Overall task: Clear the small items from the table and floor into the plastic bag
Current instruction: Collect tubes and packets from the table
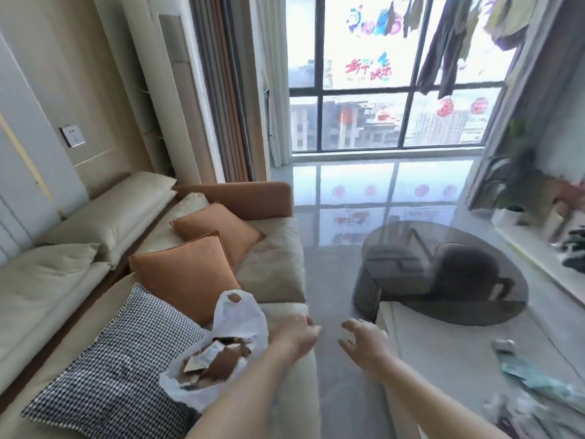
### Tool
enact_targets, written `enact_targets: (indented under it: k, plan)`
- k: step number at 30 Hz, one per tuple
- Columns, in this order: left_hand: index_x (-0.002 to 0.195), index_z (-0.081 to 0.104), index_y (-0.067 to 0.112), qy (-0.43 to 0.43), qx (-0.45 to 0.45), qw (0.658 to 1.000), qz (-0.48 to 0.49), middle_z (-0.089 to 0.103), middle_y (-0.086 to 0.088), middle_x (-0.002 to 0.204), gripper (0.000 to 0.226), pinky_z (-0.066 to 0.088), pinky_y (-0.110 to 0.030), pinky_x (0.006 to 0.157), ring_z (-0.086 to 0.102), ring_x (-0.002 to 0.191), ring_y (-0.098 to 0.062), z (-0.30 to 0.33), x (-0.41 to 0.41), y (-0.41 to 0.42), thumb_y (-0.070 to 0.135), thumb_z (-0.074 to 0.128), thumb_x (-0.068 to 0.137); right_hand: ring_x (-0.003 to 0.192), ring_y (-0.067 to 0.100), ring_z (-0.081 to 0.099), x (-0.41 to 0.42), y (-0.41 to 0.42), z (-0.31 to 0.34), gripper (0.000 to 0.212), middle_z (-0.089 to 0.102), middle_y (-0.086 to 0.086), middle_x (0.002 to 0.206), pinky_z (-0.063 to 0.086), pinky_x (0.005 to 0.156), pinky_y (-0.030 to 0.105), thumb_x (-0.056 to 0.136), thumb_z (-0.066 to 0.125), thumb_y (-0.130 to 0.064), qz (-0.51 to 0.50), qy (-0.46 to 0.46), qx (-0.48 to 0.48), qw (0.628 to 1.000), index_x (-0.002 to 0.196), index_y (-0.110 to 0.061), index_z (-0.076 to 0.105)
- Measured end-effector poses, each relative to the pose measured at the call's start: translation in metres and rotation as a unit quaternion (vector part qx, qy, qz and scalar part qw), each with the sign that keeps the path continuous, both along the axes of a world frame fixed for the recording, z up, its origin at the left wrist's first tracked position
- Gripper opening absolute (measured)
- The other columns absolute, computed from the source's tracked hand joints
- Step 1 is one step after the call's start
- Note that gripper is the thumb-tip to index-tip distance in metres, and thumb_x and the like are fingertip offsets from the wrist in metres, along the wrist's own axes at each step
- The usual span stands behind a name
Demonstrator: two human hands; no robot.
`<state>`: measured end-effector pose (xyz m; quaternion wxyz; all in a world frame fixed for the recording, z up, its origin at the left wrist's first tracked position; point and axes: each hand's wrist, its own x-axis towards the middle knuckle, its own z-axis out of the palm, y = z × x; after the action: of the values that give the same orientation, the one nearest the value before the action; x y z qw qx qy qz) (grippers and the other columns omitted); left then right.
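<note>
1. bright living room with a tall dark-framed window [395,90] at the far end, red and coloured stickers on its glass, and clothes [449,42] hanging at the upper right.
2. a glossy pale floor [332,280] runs from the window toward the camera and mirrors the panes.
3. along the left stands a beige sofa [95,223] with an orange end panel; two orange cushions [190,274] lie on its seat, and a black-and-white houndstooth cushion [120,375] lies nearer the camera.
4. the white plastic bag [234,321] sits on the sofa seat, just beside the houndstooth cushion, mouth open, one handle loop standing up; brown and white scraps of paper or wrappers [215,356] lie inside it.
5. the left hand [294,334] hangs over the sofa's front edge just right of the bag, fingers bent and blurred; whether it grips anything i cannot tell.
6. the right hand [364,340] is held over the floor, apart from the left, fingers spread and loosely curved, holding nothing.
7. a round smoked-glass coffee table [474,299] stands at the right on a dark woven base.
8. nearer, a pale tabletop [443,350] carries a small silvery item [503,345] and greenish wrappers [531,380], all blurred.
9. a potted plant [509,185] stands on a white ledge at far right.
</note>
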<state>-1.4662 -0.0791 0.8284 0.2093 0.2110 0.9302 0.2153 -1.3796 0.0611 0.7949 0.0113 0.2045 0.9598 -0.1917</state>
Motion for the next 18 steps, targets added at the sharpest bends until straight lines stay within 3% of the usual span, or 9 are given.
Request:
enact_targets:
  k: [5, 12, 18]
  plan:
    - [0.099, 0.069, 0.018, 0.02, -0.034, 0.993, -0.112, 0.071, -0.004, 0.104, 0.035, 0.048, -0.027, 0.088, 0.063, 0.105, -0.023, -0.003, 0.049, 0.07, 0.043, 0.05, 0.085, 0.116, 0.019, 0.054, 0.073, 0.047, -0.008, 0.037, 0.059, -0.001, 0.124, 0.039, 0.095, 0.029, 0.09, 0.05, -0.042, -0.092, -0.018, -0.036, 0.995, 0.122, -0.024, 0.056]
    - [0.107, 0.066, 0.026, 0.005, -0.057, 0.972, -0.227, 0.068, 0.006, 0.112, 0.034, 0.047, -0.025, 0.082, 0.063, 0.104, -0.016, -0.023, 0.146, 0.15, 0.046, 0.049, 0.086, 0.115, 0.018, 0.057, 0.193, 0.099, -0.024, 0.041, 0.059, -0.001, 0.128, 0.044, 0.095, 0.029, 0.091, 0.047, -0.042, -0.205, -0.03, -0.088, 0.974, 0.125, -0.022, 0.057]
    - [0.111, 0.064, 0.031, -0.016, -0.089, 0.944, -0.318, 0.062, 0.011, 0.12, 0.033, 0.046, -0.023, 0.089, 0.058, 0.111, -0.009, -0.056, 0.249, 0.197, 0.049, 0.049, 0.088, 0.115, 0.022, 0.056, 0.317, 0.124, -0.054, 0.038, 0.06, 0.002, 0.126, 0.045, 0.093, 0.031, 0.09, 0.048, -0.041, -0.32, -0.064, -0.133, 0.936, 0.121, -0.021, 0.058]
